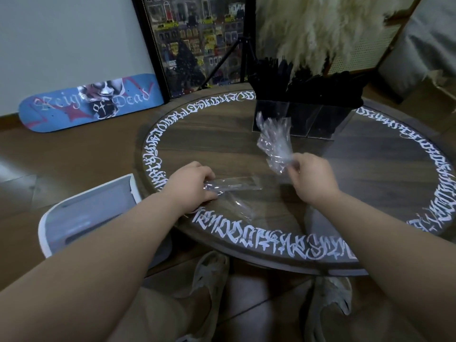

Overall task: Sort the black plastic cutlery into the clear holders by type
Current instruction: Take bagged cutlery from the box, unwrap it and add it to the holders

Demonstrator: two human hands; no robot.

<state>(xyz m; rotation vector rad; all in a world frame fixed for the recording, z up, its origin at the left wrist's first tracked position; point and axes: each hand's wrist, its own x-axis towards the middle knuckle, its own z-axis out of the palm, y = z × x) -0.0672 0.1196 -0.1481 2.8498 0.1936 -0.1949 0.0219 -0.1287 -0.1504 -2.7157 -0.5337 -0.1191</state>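
The clear holders [299, 119] stand at the far side of the round table [370, 169], packed with black plastic cutlery [306, 80] that sticks up out of them. My right hand [312, 176] pinches a crumpled clear plastic wrapper [274, 141] and holds it up above the tabletop. My left hand [195, 183] grips the end of a flat clear plastic sleeve [234, 186] lying on the table. Whether the sleeve holds a piece of cutlery cannot be told. Another clear wrapper [237, 208] lies just in front of it.
A white and grey bin [81, 218] sits on the floor left of the table. A blue skateboard deck [91, 102] leans on the wall. A framed picture [197, 40], a tripod [243, 45] and pampas grass [308, 28] stand behind the table.
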